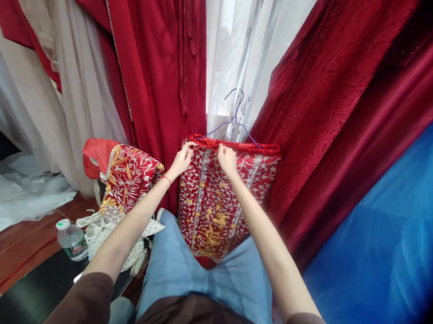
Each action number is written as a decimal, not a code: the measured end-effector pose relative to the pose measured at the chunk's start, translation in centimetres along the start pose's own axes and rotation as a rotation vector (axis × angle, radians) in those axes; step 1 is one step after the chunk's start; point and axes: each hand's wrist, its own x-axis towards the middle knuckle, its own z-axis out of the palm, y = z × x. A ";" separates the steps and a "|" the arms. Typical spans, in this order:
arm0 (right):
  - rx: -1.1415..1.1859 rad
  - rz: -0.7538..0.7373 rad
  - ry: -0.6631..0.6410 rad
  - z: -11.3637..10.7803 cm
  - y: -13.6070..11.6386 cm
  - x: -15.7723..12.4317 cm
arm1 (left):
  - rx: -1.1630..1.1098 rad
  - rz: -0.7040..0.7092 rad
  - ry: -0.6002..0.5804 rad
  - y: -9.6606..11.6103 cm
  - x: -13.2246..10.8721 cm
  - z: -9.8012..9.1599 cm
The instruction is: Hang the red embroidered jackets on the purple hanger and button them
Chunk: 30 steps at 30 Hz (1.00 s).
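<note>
A red embroidered garment [214,201] with gold and silver patterns hangs folded over a thin purple wire hanger [234,118] and drapes down onto my lap. My left hand [182,159] pinches the garment's top edge near the hanger's left end. My right hand [227,158] is closed on the same top edge, near the middle. Both hands grip the fabric just below the hanger's hook.
A second embroidered red garment [129,176] lies bundled at the left over a white patterned bag [104,231]. A plastic water bottle [71,240] stands on the tiled floor. Dark red gowns [336,115], beige dresses [75,70] and blue tulle [388,231] hang around.
</note>
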 end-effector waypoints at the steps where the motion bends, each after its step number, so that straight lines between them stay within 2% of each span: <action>1: -0.043 0.016 -0.023 -0.2 0.0 0.1 | 0.070 0.021 -0.042 0.2 -0.2 0.0; 3: -0.060 0.027 -0.207 -0.5 -0.1 0.1 | 0.278 0.045 -0.074 0.4 -0.5 -0.1; 4: -0.017 0.005 -0.346 -0.8 -0.2 0.1 | 0.368 0.047 -0.038 0.6 -0.5 -0.2; 6: 0.159 -0.101 -0.570 -1.2 -0.6 -0.2 | 0.436 0.053 0.131 0.9 -0.2 -0.3; 7: 0.264 -0.167 -0.613 -1.5 -0.9 -0.5 | 0.423 0.062 0.225 1.0 0.0 -0.3; 9: 0.435 -0.263 -0.562 -1.9 -1.5 -1.0 | 0.390 0.088 0.345 1.3 0.5 -0.2; 12: 0.571 -0.273 -0.406 -2.2 -2.3 -1.5 | 0.328 0.124 0.438 1.8 1.4 0.4; 15: 0.631 -0.254 -0.274 -2.0 -2.3 -1.6 | 0.075 0.157 0.550 2.4 2.2 1.3; 16: 0.641 -0.253 -0.234 -1.9 -2.2 -1.5 | -0.023 0.157 0.550 2.5 2.3 1.5; 17: 0.643 -0.255 -0.200 -1.7 -2.1 -1.5 | -0.107 0.144 0.508 2.7 2.5 1.5; 18: 0.634 -0.266 -0.167 -1.6 -2.0 -1.4 | -0.168 0.120 0.419 2.8 2.5 1.5; 20: 0.566 -0.331 -0.101 -1.6 -1.9 -1.2 | -0.216 0.052 0.130 3.1 2.6 1.1; 22: 0.416 -0.463 -0.067 -1.7 -1.9 -1.0 | -0.197 -0.013 -0.182 3.3 2.7 0.2; 24: 0.211 -0.621 -0.091 -2.1 -2.1 -1.1 | -0.159 -0.060 -0.395 3.5 3.0 -0.7; 27: -0.106 -0.799 -0.177 -2.7 -2.5 -1.5 | -0.099 -0.111 -0.571 3.9 3.6 -1.7; 30: -0.348 -0.858 -0.186 -3.0 -2.9 -1.9 | -0.075 -0.141 -0.666 4.4 4.0 -2.0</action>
